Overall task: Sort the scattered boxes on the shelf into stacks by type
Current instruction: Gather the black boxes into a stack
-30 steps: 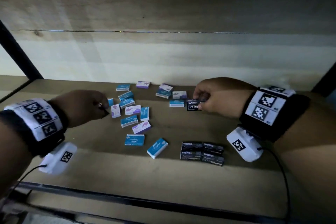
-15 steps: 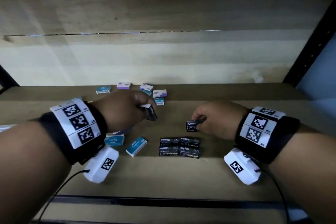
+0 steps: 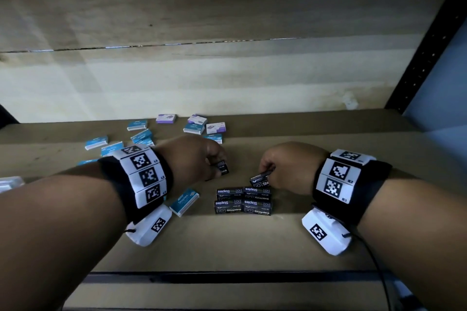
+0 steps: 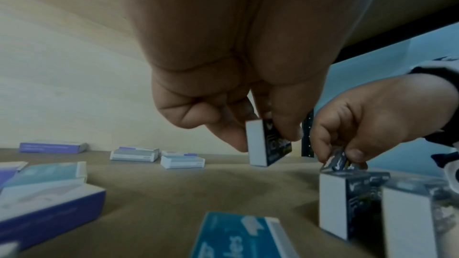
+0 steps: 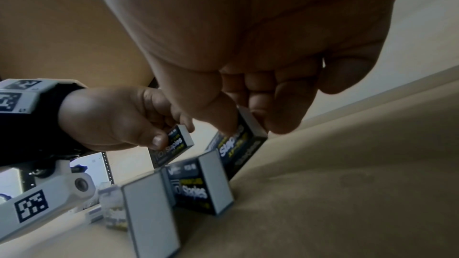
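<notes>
Black staple boxes (image 3: 243, 201) sit grouped in stacked pairs near the shelf's front middle. My left hand (image 3: 202, 159) pinches one black staple box (image 3: 223, 167) (image 4: 267, 143) (image 5: 174, 145) upright, just left of and above that group. My right hand (image 3: 285, 166) pinches another black staple box (image 3: 260, 179) (image 5: 236, 144), tilted, with its lower edge at the group's back right stack (image 5: 198, 181). Blue boxes (image 3: 141, 135) and purple boxes (image 3: 165, 118) lie scattered behind and to the left.
A single blue box (image 3: 184, 201) (image 4: 238, 234) lies just left of the black group, under my left wrist. A purple box (image 4: 49, 207) lies at the left. The wooden back wall (image 3: 227, 78) and a black upright post (image 3: 427, 40) bound the shelf.
Both hands came down and inward toward the black group, each still holding its black box. The right hand's box now meets the back right stack.
</notes>
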